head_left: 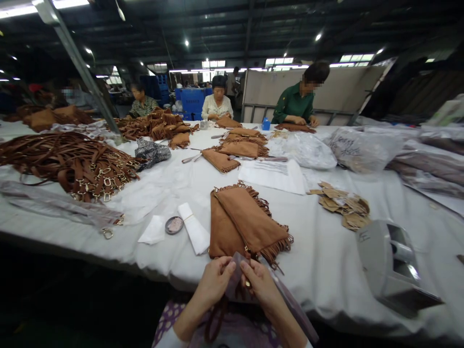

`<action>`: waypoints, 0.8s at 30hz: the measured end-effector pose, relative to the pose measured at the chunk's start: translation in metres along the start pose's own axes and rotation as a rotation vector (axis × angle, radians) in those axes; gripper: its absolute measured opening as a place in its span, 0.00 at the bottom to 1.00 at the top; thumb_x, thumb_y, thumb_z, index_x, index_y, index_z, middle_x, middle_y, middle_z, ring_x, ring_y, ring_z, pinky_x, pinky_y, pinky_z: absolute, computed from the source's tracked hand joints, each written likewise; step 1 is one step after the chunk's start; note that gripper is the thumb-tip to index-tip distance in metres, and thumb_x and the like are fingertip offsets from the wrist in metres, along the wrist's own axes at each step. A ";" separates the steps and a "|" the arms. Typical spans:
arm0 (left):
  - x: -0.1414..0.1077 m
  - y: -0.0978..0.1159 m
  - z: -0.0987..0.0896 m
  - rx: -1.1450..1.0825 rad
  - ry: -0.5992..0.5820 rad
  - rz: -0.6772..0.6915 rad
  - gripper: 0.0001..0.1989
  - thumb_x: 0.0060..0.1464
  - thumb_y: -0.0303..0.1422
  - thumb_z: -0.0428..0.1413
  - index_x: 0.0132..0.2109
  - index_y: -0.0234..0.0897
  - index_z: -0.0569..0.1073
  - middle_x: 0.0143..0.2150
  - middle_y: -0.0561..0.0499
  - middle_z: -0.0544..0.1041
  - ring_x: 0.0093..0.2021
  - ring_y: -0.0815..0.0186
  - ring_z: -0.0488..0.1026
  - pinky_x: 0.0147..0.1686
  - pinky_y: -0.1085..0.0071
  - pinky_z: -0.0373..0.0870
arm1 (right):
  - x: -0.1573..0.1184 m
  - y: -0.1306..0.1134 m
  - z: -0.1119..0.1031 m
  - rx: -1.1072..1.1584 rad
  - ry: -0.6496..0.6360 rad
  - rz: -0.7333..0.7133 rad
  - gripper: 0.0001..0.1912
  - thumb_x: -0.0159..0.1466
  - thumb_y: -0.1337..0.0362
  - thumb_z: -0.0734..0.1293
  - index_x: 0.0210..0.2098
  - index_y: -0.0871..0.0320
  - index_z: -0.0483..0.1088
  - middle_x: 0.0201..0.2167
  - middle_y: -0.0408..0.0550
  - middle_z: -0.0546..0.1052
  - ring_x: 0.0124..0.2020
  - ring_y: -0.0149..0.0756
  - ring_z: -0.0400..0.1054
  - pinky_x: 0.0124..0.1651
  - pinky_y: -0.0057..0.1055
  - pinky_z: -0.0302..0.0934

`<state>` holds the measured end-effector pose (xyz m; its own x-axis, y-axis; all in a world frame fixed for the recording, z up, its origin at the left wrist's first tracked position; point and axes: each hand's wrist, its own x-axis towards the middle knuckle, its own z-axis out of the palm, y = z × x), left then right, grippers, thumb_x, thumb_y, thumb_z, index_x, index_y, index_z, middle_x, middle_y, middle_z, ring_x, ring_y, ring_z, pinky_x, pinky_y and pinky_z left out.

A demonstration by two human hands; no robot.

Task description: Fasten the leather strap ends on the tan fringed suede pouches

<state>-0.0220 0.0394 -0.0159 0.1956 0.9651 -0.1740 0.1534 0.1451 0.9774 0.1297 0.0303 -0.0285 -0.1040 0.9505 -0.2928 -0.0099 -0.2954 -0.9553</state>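
Observation:
My left hand (216,279) and my right hand (258,280) are close together at the table's front edge. Both pinch the end of a thin clear plastic sleeve (236,270) between thumb and fingers. A brown strap (216,321) hangs below my hands over my lap, and the sleeve's long part trails down past my right forearm. Just beyond my fingers lie brown fringed bags (250,217), one overlapping another. To their left are a folded white paper bundle (194,228) with a band round it, a small round dish (174,225) and a white sheet (152,230).
A big heap of brown straps with gold clasps (97,166) covers the left side. Brown tags (342,205) and a grey tape dispenser (389,263) sit at right. More bags (235,147) and plastic bags (308,150) lie farther back. Several people work across the white-covered table (326,256).

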 end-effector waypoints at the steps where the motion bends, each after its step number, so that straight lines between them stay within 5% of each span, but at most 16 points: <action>1: 0.002 -0.002 0.002 0.014 0.003 0.005 0.14 0.52 0.41 0.54 0.30 0.36 0.77 0.29 0.48 0.79 0.29 0.63 0.72 0.29 0.73 0.65 | 0.000 0.000 0.000 -0.015 0.001 -0.012 0.24 0.57 0.41 0.64 0.25 0.57 0.61 0.13 0.36 0.65 0.12 0.24 0.51 0.16 0.24 0.43; 8: -0.009 -0.023 -0.003 -0.144 0.064 -0.142 0.10 0.40 0.35 0.62 0.22 0.34 0.71 0.18 0.54 0.70 0.20 0.71 0.64 0.23 0.76 0.57 | -0.002 -0.006 -0.004 -0.034 -0.007 -0.025 0.27 0.56 0.39 0.63 0.26 0.59 0.68 0.17 0.43 0.72 0.19 0.31 0.62 0.24 0.27 0.54; 13: -0.026 -0.033 -0.017 -0.124 0.026 -0.177 0.10 0.38 0.32 0.64 0.22 0.34 0.69 0.19 0.56 0.69 0.22 0.72 0.64 0.24 0.77 0.58 | -0.004 -0.019 -0.001 0.154 -0.006 0.040 0.24 0.54 0.43 0.68 0.29 0.61 0.71 0.25 0.48 0.75 0.29 0.34 0.68 0.31 0.27 0.59; 19: -0.029 -0.034 -0.018 -0.210 -0.029 -0.213 0.16 0.44 0.43 0.62 0.28 0.33 0.72 0.21 0.53 0.72 0.20 0.72 0.65 0.22 0.77 0.57 | -0.003 -0.012 0.000 0.111 -0.044 0.036 0.23 0.56 0.45 0.67 0.34 0.61 0.69 0.14 0.35 0.65 0.15 0.24 0.53 0.20 0.23 0.45; 24: -0.019 -0.025 -0.005 -0.339 -0.045 -0.211 0.18 0.44 0.45 0.62 0.29 0.33 0.70 0.22 0.53 0.74 0.21 0.72 0.67 0.25 0.77 0.62 | -0.002 -0.010 -0.002 0.051 -0.137 0.064 0.23 0.58 0.44 0.64 0.29 0.60 0.66 0.15 0.38 0.68 0.14 0.25 0.57 0.19 0.23 0.45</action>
<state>-0.0344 0.0187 -0.0369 0.2372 0.8970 -0.3731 -0.1319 0.4102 0.9024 0.1321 0.0319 -0.0185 -0.2402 0.9085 -0.3420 -0.0487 -0.3631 -0.9305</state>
